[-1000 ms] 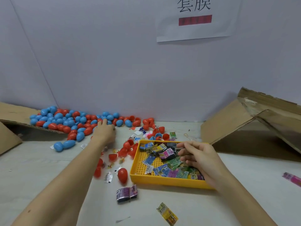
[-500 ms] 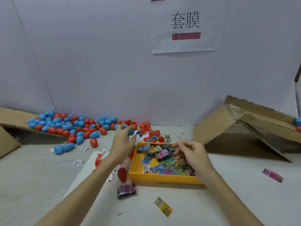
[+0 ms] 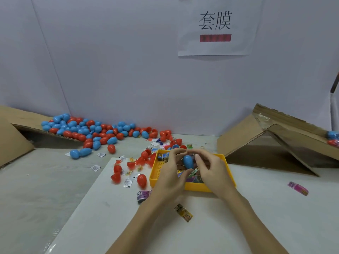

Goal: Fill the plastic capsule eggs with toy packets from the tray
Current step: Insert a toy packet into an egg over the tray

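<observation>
Red and blue eggs (image 3: 95, 132) lie heaped at far left, ready to hand. Over the yellow tray (image 3: 227, 169) of toy packets (image 3: 192, 176), the left hand (image 3: 169, 176) and right hand (image 3: 211, 171) meet, fingers curled round one blue egg (image 3: 188, 161), apparently to open it for filling.

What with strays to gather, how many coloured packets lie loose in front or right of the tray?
3: a purple packet at the yellow tray's front left corner; a yellow packet nearer the camera; a pink packet far right. More may be hidden.
</observation>
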Tool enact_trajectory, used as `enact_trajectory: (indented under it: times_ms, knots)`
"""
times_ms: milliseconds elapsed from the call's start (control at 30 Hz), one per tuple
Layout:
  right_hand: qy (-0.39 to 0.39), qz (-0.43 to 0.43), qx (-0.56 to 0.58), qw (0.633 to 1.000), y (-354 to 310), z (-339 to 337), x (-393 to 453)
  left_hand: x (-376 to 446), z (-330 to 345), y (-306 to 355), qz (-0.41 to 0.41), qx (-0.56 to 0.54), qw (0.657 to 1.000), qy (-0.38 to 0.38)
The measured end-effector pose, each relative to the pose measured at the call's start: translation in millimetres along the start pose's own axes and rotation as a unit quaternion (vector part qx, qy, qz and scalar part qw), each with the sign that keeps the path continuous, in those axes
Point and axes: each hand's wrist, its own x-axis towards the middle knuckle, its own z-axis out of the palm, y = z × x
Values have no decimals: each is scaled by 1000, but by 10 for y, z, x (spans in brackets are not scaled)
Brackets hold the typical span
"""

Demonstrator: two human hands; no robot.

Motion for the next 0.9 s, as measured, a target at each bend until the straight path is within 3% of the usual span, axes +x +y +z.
enact_trajectory:
  times_ms: [233,400,600,767,900]
  knots:
    - [11,13,58,998,-35,0,0,21,-17,23,15,-24,1000,4]
    - [3,19,44,999,-58,58,-5,-2,5,58,-9,-71,996,57]
    - [-1,17,73,997,-37,41,17,9,-47,82,-14,-81,995,60]
    - [45,62,109,991,-24,60,38,23,-70,76,-33,-135,989,49]
    - [16,47,71,996,-6,35,23,18,-59,74,-37,-115,991,52]
